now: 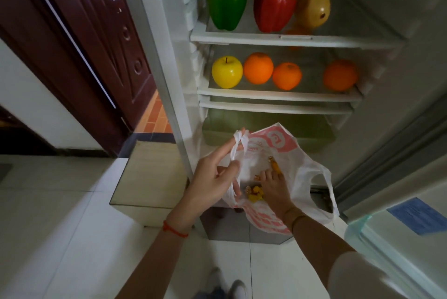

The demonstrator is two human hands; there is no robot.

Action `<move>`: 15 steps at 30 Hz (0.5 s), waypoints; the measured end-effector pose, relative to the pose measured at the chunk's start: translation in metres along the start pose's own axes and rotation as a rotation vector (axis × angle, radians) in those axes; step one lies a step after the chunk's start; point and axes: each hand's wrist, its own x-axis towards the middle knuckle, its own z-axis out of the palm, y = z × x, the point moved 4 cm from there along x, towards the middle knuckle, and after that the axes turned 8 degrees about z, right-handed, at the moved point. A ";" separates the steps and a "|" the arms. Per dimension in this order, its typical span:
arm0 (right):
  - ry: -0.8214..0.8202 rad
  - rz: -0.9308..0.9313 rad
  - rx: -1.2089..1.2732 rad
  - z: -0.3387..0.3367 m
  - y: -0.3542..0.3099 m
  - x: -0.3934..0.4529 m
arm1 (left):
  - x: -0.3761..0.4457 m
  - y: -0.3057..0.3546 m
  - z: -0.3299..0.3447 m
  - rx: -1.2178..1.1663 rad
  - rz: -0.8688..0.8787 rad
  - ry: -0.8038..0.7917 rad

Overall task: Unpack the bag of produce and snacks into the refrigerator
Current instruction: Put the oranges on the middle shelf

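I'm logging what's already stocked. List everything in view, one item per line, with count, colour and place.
green pepper: 1, green, top shelf, left
red pepper: 1, red, top shelf, middle
yellow fruit: 1, yellow-brown, top shelf, right of the red pepper
yellow apple: 1, yellow, second shelf, left
oranges: 3, orange, second shelf
drawer: 1, greenish, below the shelves
bag: 1, white and pink, before the drawer
snacks: several, yellow, inside the bag
left hand: holds the bag's handle
right hand: reaches into the bag
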 end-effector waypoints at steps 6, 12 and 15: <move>-0.016 -0.010 -0.023 0.011 0.005 0.006 | 0.009 0.001 0.003 -0.003 0.015 -0.022; -0.073 -0.010 0.020 0.014 0.011 0.010 | 0.016 0.003 0.006 -0.005 0.031 -0.048; -0.115 0.016 0.001 0.021 0.011 0.012 | 0.016 0.004 0.007 -0.009 0.032 -0.062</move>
